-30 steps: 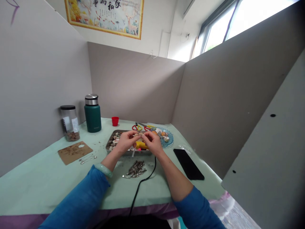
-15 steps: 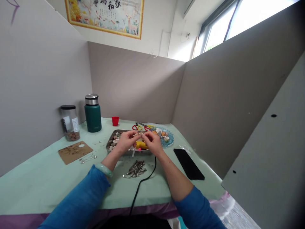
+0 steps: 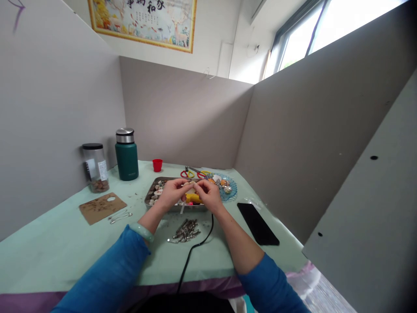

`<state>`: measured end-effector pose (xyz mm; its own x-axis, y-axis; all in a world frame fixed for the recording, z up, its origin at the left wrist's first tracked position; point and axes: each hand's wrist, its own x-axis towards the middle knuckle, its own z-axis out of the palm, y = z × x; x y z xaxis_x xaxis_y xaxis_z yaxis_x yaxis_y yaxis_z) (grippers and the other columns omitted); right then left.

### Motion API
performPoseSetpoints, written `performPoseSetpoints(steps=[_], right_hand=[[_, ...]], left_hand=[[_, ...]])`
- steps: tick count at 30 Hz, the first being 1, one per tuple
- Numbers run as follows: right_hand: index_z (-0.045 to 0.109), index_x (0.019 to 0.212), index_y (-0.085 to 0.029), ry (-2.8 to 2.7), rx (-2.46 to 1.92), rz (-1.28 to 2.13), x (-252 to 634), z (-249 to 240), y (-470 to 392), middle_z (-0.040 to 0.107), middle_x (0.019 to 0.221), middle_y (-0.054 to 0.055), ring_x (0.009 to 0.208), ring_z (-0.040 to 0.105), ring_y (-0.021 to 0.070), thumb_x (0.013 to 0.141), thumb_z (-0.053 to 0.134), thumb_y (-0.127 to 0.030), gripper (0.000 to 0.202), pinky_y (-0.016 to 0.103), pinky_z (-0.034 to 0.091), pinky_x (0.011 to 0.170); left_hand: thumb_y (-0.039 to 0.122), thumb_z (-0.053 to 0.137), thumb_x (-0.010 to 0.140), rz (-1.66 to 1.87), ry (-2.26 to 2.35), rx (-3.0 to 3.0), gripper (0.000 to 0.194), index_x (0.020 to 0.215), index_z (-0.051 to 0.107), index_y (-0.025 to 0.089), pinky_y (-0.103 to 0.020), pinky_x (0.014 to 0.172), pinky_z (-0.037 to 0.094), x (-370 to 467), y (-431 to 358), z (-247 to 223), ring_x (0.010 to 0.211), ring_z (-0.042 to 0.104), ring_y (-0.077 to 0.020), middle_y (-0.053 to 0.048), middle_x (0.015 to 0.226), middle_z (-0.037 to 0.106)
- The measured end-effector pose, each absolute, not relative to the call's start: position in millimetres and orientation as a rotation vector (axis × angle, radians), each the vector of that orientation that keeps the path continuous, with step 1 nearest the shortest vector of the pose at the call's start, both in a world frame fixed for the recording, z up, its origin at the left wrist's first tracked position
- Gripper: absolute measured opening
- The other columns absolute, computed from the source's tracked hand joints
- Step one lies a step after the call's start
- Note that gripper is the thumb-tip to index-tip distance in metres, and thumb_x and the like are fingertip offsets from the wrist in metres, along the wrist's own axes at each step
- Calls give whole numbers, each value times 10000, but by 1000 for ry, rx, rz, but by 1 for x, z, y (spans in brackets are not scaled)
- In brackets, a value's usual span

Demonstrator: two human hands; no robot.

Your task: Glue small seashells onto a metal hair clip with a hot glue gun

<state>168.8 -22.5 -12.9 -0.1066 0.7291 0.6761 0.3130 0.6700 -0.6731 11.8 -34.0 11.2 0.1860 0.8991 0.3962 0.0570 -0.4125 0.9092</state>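
Grey partitions (image 3: 182,113) wall in the table on three sides, with a framed picture (image 3: 143,24) and a window (image 3: 299,43) above them. A pale green cloth (image 3: 81,256) covers the table. At the left stand a clear jar (image 3: 97,171) with a black lid and a green bottle (image 3: 127,158), with a red cup (image 3: 157,165) farther back. Nearer lie a brown card (image 3: 102,211) and some pins (image 3: 121,216). A black slab (image 3: 258,224) lies flat at the right. Between the forearms sits a heap of metal parts (image 3: 186,231), a black cord (image 3: 192,251) running just beside it.

The metal tray (image 3: 198,209) is partly hidden by the hands; small ornaments show in its left end and a yellow tool (image 3: 194,198) between the wrists. Behind it are cutters (image 3: 187,174) with red and yellow handles; a blue plate (image 3: 234,191) of ornaments is at its right.

Over the tray, the left hand (image 3: 173,192) and right hand (image 3: 209,194) meet, fingertips nearly together. Each pinches narrowly on a small pale piece (image 3: 190,184), held between them; fingers cover much of it, so its shape is unclear.
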Motion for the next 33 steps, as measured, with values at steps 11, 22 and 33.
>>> performPoseSetpoints(steps=[11,22,33], right_hand=[[607,737,-182,-1702,-851,421,169,-13,-23,551,616,-8,549,488,117,823,524,-435,280,228,394,520],[598,678,-177,-1653,-948,447,169,-16,-19,559,586,-10,538,491,113,817,521,-510,369,232,395,542],[584,636,-175,-1722,-927,349,172,-14,-20,560,595,-15,553,477,109,843,491,-479,379,230,369,552]], left_hand=[[461,692,660,1320,933,1657,335,735,631,140,-191,410,393,12,-35,12,377,480,-88,46,452,512],[459,684,675,1362,908,1610,347,809,653,140,-203,440,420,10,-29,8,370,479,-96,52,413,512],[432,680,683,1351,878,1584,309,752,642,133,-194,430,400,11,-33,11,358,455,-87,51,390,490]])
